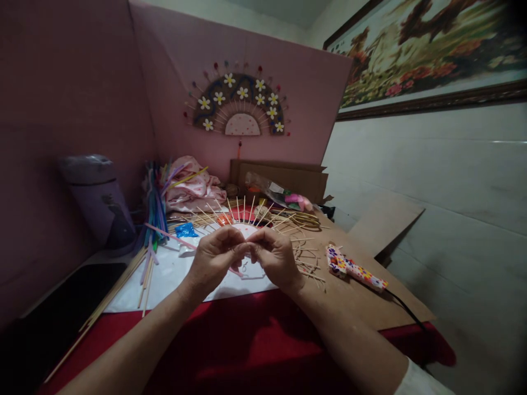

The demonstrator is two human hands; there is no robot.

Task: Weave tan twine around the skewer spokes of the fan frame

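My left hand (218,255) and my right hand (276,258) meet over the table, thumbs and fingertips pinched together. A thin pink pipe cleaner (171,237) runs from the left into my left hand, and a short pink piece shows below it. What lies between the fingertips is hidden. Just behind my hands is a half-round fan piece (244,229) of pale dotted cloth, thin wooden sticks (240,209) spreading from it. White paper (164,274) lies under my hands.
At left stand a bunch of coloured pipe cleaners (153,203) and a lilac canister (101,203). A flower-patterned glue gun (356,270) with a black cord lies on brown board (370,312) at right. Behind are scissors (304,220), a blue packet (186,230) and a flowered fan (242,93) on the pink wall.
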